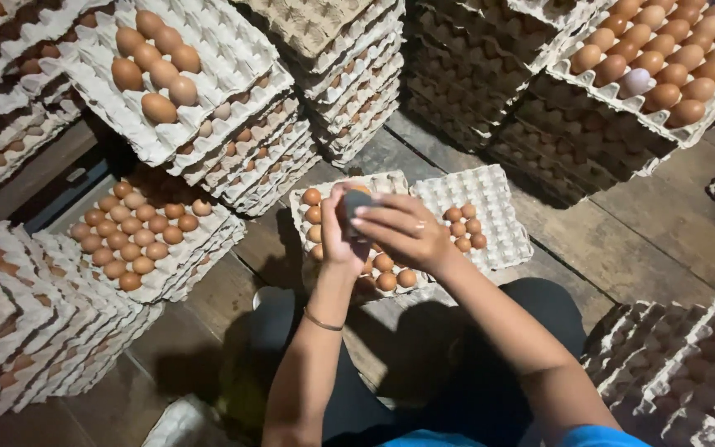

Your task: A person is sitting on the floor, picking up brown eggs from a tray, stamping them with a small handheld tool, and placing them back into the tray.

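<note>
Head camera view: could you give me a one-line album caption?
Both hands, left and right, hold a dark rounded object over a part-filled egg tray amid stacked trays of brown eggs.

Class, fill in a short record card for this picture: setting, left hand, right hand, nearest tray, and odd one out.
setting: stacks of grey egg trays on a wooden floor
left hand: holds a dark grey rounded object
right hand: fingers rest on that object
nearest tray: partly filled with brown eggs
odd one out: one white egg among brown ones, upper right
</note>
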